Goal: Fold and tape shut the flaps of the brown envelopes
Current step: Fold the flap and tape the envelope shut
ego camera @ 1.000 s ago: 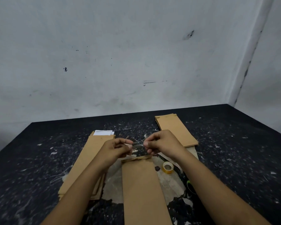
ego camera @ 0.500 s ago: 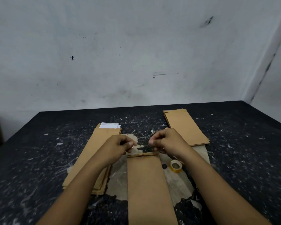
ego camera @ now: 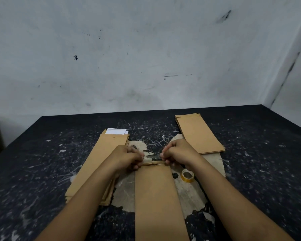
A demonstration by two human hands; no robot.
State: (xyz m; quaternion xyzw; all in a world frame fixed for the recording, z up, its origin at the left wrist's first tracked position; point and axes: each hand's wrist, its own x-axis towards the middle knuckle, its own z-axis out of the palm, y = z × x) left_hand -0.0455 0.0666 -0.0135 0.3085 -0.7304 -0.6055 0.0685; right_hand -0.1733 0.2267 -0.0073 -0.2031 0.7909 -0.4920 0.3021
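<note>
The near end of the centre envelope (ego camera: 156,197) runs off the bottom edge of the frame, and both forearms are cut off there too. The strip of clear tape (ego camera: 152,156) between the two hands is faint and hard to make out; where exactly it ends under the fingers cannot be told.

At centre left, a stack of brown envelopes (ego camera: 101,164) lies on the dark speckled table (ego camera: 42,162), white paper (ego camera: 116,131) showing at its far end. The left hand (ego camera: 127,158) has its fingers curled tight, pinching the left end of the tape just at the envelope's folded flap (ego camera: 152,163). The right hand (ego camera: 178,153), likewise curled, pinches the right end at the flap's right corner. Just right of the envelope sits a roll of tape (ego camera: 187,175). In the upper right of the table lies a second stack (ego camera: 198,134).
</note>
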